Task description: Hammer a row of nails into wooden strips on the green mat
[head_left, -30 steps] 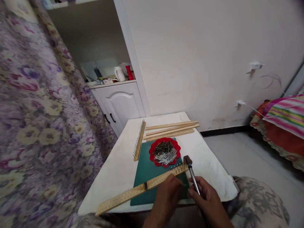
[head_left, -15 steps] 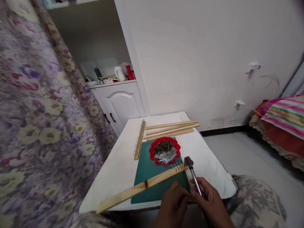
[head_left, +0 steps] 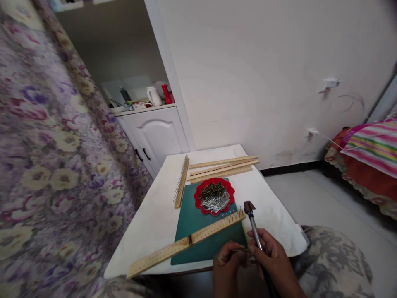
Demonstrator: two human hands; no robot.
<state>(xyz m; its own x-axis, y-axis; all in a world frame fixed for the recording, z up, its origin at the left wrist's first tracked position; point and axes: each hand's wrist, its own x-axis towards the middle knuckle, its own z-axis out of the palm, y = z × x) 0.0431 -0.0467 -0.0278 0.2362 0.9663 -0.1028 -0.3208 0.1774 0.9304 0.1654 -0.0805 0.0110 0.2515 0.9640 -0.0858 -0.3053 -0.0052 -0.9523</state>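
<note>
Hammer handle [head_left: 255, 232] is partly hidden by the gripping right hand [head_left: 270, 253].

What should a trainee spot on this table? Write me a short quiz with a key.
1. Choose one. The hammer is in:
a) the left hand
b) the right hand
c) neither hand

2. True or false: the red bowl of nails stands on the green mat.

3. What lies across the mat, on the near side of the bowl?

Key: 1 b; 2 true; 3 a wooden board.
</note>
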